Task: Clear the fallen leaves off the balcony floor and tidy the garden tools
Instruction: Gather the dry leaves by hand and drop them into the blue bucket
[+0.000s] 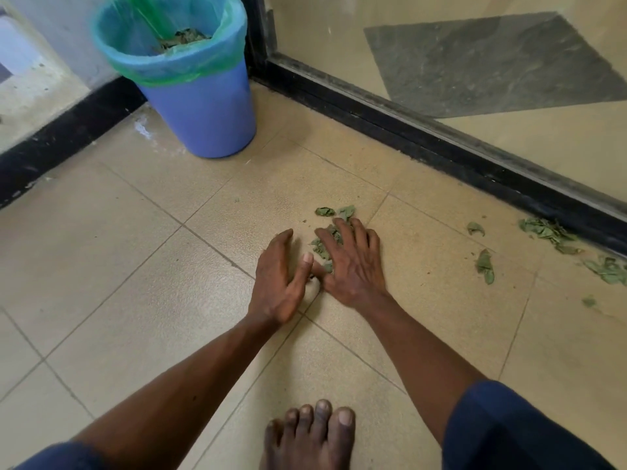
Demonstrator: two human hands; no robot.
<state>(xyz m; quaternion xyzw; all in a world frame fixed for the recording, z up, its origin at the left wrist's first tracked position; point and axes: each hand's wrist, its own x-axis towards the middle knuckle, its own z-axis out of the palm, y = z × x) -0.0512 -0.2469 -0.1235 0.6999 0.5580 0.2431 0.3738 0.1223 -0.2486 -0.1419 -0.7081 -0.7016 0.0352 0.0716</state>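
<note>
**Status.** I have both hands down on the beige tiled floor (135, 266). The right hand (353, 262) lies flat and spread, its fingers (342, 228) straight and pressing on a heap of crumpled green leaf pieces (320, 249). The left hand (280, 276) stands on its edge just beside the heap, fingers straight and released, its thumb against the right thumb. Neither hand grasps anything.

**Location of material.** The heap sits between the two hands and partly under the right one. Further loose green leaves (546, 232) lie scattered to the right, along the black door track (441, 144). The round blue plastic bin with a green liner (203, 106) stands in the corner, well apart from the hands, with leaf matter already inside. No garden tools are in view.

**Handling.** I judge the leaves to be very light, thin and easily crumbled.
- They will likely break under pressure and slide off flat fingers.
- Do not pinch single pieces.
- Draw the heap together with the right hand, using the left palm as a stop.
- Scoop from below with both hands cupped and their edges closed.
- Carry the load low to the bin so that fragments do not drop.
- Small crumbs may stay on the floor and call for a second sweep.

**Step.** This is the gathering step. The leaves along the track are not yet collected.
</note>
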